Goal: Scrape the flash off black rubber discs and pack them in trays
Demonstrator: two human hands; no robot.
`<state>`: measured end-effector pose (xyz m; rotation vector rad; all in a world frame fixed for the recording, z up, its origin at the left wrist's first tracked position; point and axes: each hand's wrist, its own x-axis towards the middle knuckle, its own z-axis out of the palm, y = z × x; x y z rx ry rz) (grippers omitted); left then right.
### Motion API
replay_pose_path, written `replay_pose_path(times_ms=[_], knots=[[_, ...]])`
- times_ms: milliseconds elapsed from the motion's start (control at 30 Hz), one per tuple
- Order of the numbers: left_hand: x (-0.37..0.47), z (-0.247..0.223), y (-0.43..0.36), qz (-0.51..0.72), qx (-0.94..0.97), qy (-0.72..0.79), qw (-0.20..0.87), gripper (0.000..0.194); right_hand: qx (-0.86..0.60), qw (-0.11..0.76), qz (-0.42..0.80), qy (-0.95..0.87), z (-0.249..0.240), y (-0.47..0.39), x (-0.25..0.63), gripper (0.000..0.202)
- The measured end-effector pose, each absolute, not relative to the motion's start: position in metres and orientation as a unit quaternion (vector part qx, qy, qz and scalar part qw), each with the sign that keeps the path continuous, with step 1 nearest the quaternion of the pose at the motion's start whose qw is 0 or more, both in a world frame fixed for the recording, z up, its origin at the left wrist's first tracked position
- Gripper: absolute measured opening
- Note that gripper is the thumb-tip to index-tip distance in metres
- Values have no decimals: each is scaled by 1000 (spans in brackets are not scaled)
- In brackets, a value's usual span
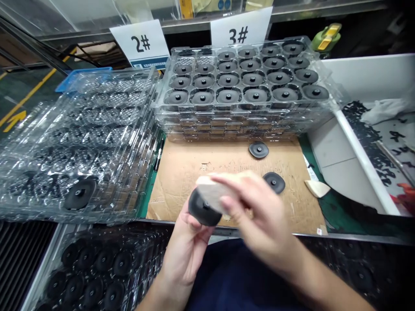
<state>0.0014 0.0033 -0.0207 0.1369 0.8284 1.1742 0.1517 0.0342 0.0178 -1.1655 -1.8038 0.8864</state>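
Note:
My left hand (189,242) grips a black rounded-square plastic part (202,211) by its edge, in front of my body. Blurred by motion, my right hand (256,207) pinches a pale, off-white pad (214,192) against the upper face of that part. The pad covers some of the part's far side. Two similar black parts lie on the cardboard sheet (181,164): one part (258,150) near the tray stack, another part (274,182) just beyond my right hand. What the pad is made of cannot be told.
A stack of clear trays (243,116) filled with black parts stands behind the cardboard. Clear trays (106,129) at left bear one black part (81,193). A white bin (359,160) holds black scraps at right. A pale wedge (317,188) lies beside it. More filled trays (94,268) sit lower left.

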Motion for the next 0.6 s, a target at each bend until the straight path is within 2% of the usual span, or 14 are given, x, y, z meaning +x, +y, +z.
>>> replay_pose_path(times_ms=[67, 167, 233, 333, 400, 500, 600], knots=[[1, -23, -2, 507, 60, 394, 765, 44, -397, 360, 377, -755, 36, 34, 144, 30], [-2, -26, -4, 502, 65, 416, 756, 41, -363, 249, 431, -788, 41, 37, 137, 24], [-4, -25, -2, 511, 82, 415, 748, 39, -393, 265, 408, -780, 36, 40, 132, 23], [-5, -20, 0, 497, 81, 392, 770, 28, -405, 350, 358, -765, 30, 37, 128, 30], [-8, -17, 0, 495, 77, 376, 779, 31, -365, 337, 395, -772, 33, 31, 133, 30], [-13, -15, -1, 501, 91, 350, 786, 46, -384, 251, 429, -778, 42, 21, 150, 24], [-12, -14, 0, 496, 67, 352, 791, 52, -479, 240, 288, -794, 47, 20, 158, 23]])
